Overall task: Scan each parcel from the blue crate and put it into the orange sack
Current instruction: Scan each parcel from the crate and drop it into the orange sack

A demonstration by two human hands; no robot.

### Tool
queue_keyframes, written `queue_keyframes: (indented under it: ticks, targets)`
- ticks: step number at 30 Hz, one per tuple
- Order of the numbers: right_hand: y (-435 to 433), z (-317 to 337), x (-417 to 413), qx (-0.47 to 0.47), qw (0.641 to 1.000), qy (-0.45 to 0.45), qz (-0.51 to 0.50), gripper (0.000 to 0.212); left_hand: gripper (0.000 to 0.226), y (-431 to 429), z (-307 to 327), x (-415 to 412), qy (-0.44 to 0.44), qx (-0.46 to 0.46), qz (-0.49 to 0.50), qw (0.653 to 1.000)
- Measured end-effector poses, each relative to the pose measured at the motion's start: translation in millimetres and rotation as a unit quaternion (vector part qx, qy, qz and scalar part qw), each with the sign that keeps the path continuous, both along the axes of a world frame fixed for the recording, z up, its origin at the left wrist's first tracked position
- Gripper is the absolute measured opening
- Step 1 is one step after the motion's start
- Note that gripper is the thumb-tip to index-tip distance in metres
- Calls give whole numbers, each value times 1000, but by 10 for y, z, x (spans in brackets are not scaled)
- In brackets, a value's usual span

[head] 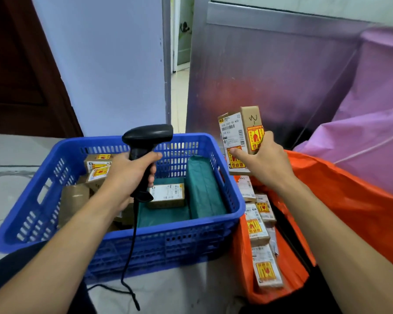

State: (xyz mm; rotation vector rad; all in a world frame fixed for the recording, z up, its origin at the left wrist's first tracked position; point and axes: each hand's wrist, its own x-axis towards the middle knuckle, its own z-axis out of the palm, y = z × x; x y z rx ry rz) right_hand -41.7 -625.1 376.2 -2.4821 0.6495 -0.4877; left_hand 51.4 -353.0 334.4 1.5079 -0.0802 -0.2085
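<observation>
Right grip (266,164), curled round a small brown cardboard parcel (238,134), held it upright above the orange plastic sack's (349,200) edge; left grip (125,175) clasped a black handheld scanner (148,134) over the blue plastic crate (159,225). Turning the barcode label squarely toward the scanner's nose seemed best.

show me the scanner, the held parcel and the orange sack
scanner (149,134), head view, on its black head
held parcel (233,130), head view, on its white label
orange sack (349,200), head view, on its right wall
</observation>
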Motion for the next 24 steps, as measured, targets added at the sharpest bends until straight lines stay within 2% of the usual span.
queue_keyframes:
  ticks: [13, 18, 24]
  targets:
    - [-828, -367, -561, -46, 993, 77, -74, 64, 25, -758, -302, -355, 39, 8, -64, 997]
    - [-1072, -535, -698, 8, 990, 76, -118, 69, 19, -1069, -524, -411, 64, 20, -85, 994]
    - [-1270, -588, -704, 12, 988, 98, -115, 69, 21, -1348, -814, -476, 100, 30, -84, 991]
